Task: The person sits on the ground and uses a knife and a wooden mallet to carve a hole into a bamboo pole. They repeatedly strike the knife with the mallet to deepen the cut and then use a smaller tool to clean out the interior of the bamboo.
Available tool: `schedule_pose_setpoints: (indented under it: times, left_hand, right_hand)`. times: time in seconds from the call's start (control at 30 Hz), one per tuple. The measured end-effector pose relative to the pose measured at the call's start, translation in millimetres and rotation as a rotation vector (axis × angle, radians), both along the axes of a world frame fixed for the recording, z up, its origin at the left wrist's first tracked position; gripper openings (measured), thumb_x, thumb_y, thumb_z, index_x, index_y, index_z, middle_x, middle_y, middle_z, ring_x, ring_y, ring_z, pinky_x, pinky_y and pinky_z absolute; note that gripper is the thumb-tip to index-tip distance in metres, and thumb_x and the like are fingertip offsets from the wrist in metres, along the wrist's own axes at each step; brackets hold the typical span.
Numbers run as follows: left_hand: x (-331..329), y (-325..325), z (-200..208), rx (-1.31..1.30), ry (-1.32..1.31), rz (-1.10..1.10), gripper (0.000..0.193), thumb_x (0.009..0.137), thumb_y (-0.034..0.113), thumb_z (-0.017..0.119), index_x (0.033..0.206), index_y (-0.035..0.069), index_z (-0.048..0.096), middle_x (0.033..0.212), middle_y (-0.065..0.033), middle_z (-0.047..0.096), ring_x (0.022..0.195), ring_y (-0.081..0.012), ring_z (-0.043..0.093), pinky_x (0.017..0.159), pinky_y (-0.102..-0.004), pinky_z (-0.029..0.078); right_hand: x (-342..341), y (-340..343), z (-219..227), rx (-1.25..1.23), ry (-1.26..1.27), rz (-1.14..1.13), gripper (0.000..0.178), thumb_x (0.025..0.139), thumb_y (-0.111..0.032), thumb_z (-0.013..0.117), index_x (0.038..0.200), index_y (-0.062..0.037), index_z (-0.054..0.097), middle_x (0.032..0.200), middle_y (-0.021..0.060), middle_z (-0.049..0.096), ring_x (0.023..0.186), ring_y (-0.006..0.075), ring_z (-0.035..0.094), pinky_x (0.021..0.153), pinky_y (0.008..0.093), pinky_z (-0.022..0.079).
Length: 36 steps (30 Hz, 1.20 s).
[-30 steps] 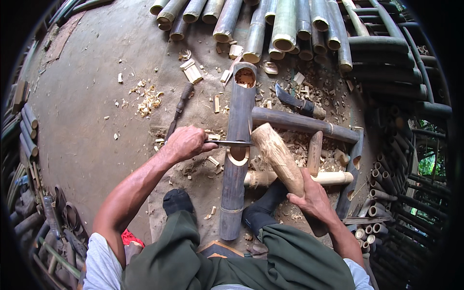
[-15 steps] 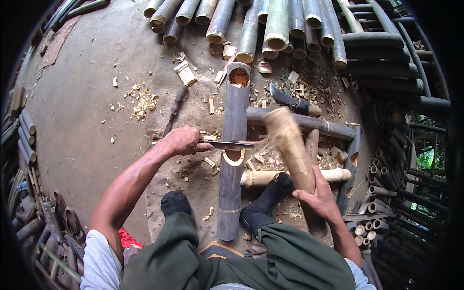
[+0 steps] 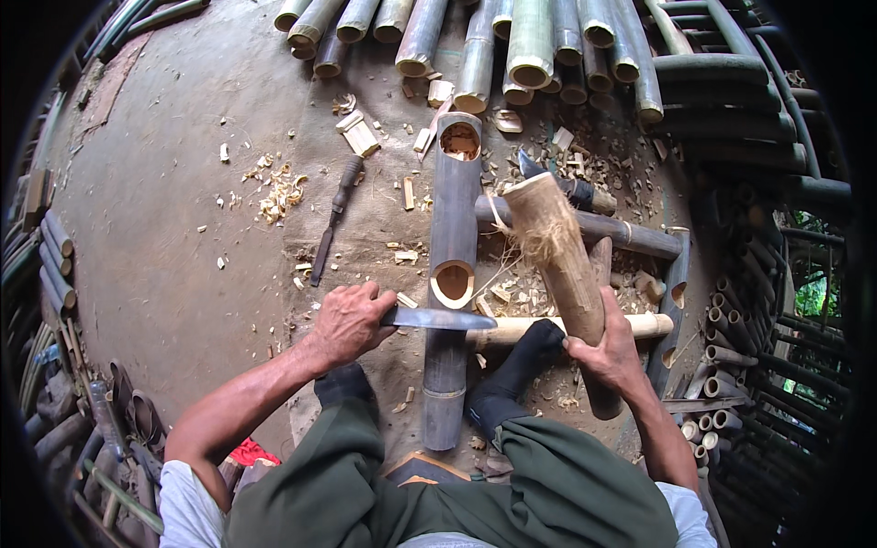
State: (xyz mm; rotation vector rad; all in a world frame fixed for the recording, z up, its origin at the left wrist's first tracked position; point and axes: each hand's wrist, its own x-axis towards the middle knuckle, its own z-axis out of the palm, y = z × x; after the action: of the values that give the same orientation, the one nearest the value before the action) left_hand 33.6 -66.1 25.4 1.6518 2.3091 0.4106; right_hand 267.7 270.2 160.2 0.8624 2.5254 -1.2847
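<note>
My left hand point(image 3: 349, 321) is closed round the handle of a knife point(image 3: 440, 319). Its blade points right and lies across a dark bamboo pole point(image 3: 452, 215), just on my side of a cut hole point(image 3: 453, 281); whether it touches the pole I cannot tell. A second rounded opening point(image 3: 459, 141) with brown insides is cut near the pole's far end. My right hand point(image 3: 607, 351) grips the lower part of a thick wooden club point(image 3: 562, 260), its upper end frayed and leaning left, right of the pole. My socked foot point(image 3: 512, 374) rests right beside the pole.
A joined bamboo frame point(image 3: 603, 230) lies to the right, with a curved-blade knife point(image 3: 585, 195) beyond it. On the left is a chisel point(image 3: 336, 217). Wood shavings point(image 3: 279, 195) litter the ground. Cut bamboo poles point(image 3: 532, 55) lie at the far side, with more stacked right point(image 3: 731, 128).
The knife has come toward me, off the hole, and its blade now lies nearer my feet. The club's upper end has risen slightly, away from the blade. The head view has shifted a little.
</note>
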Motion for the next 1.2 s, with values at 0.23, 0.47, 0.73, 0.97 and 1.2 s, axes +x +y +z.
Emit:
schedule_pose_setpoints:
  times: [0.23, 0.47, 0.73, 0.97, 1.2]
  left_hand:
    - [-7.2, 14.2, 2.9, -0.34, -0.047, 0.107, 0.013, 0.1, 0.02, 0.062, 0.103, 0.007, 0.062, 0.094, -0.0152, 0.067, 0.082, -0.0343, 0.076, 0.069, -0.0489, 0.059]
    - [-5.0, 13.8, 1.1, -0.359, -0.043, 0.126, 0.009, 0.101, 0.013, 0.057, 0.104, 0.005, 0.059, 0.096, -0.0163, 0.067, 0.083, -0.0353, 0.076, 0.071, -0.0479, 0.061]
    - [-1.0, 15.0, -2.4, -0.37, 0.008, 0.128, 0.008, 0.101, 0.013, 0.056, 0.103, 0.005, 0.059, 0.096, -0.0158, 0.067, 0.085, -0.0335, 0.076, 0.074, -0.0465, 0.06]
    - [-0.8, 14.8, -8.4, -0.333, 0.024, 0.131, 0.01, 0.101, 0.014, 0.06, 0.105, 0.005, 0.064, 0.095, -0.0156, 0.07, 0.082, -0.0329, 0.075, 0.073, -0.0468, 0.06]
    - [-65.1, 37.2, -13.6, -0.113, -0.787, 0.373, 0.029, 0.098, 0.034, 0.081, 0.103, 0.005, 0.083, 0.07, -0.0075, 0.072, 0.064, -0.0132, 0.067, 0.059, -0.037, 0.053]
  right_hand:
    - [-2.5, 23.9, -19.0, 0.393, 0.275, 0.72, 0.082, 0.07, -0.025, 0.095, 0.138, -0.0055, 0.055, 0.11, 0.0154, 0.069, 0.098, 0.0363, 0.071, 0.085, 0.0463, 0.059]
    - [-14.7, 78.4, -8.9, 0.643, -0.002, 0.985, 0.069, 0.074, -0.037, 0.085, 0.13, -0.0071, 0.059, 0.1, 0.0088, 0.063, 0.093, 0.0272, 0.067, 0.084, 0.0428, 0.055]
    - [-6.7, 78.2, -16.0, 0.892, -0.048, 1.006, 0.045, 0.087, -0.024, 0.068, 0.13, -0.0104, 0.062, 0.099, 0.0072, 0.063, 0.091, 0.0248, 0.068, 0.08, 0.038, 0.054]
    - [-16.9, 83.8, -31.4, 0.942, -0.082, 0.963, 0.04, 0.085, -0.02, 0.07, 0.122, -0.0056, 0.062, 0.1, 0.0104, 0.064, 0.086, 0.0265, 0.065, 0.073, 0.0387, 0.051]
    - [-17.7, 68.4, -1.1, 0.548, 0.181, 0.32, 0.076, 0.074, -0.017, 0.087, 0.139, -0.0041, 0.05, 0.109, 0.02, 0.072, 0.096, 0.039, 0.075, 0.087, 0.0474, 0.059]
